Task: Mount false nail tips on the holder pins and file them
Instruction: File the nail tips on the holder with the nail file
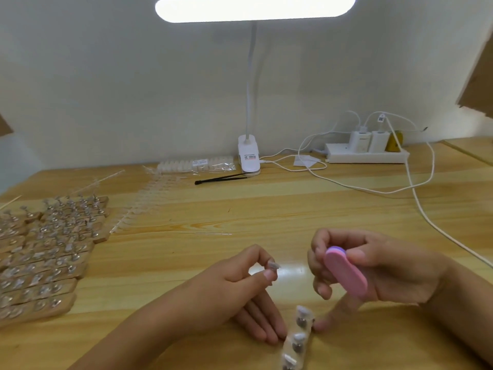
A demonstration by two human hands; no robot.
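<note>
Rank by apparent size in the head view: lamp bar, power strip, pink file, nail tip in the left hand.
1. lamp bar
2. power strip
3. pink file, nearer the camera, so its rank against the strip is unsure
4. nail tip

A small nail-craft workstation: wooden desk point(266, 209), clip-on lamp point(249, 153), rows of pin holders point(48, 252)

You pinched a small pale nail tip point(273, 265) in your left hand point(240, 279), lower centre of the frame. Your right hand point(373, 268) gripped the pink oval file point(346, 272), purple-backed, slanting down to the right. A pale holder strip point(298, 340) with three mounted tips lay at bottom centre. Rows of wooden holders point(40, 263) carrying tips filled the lower left.
</note>
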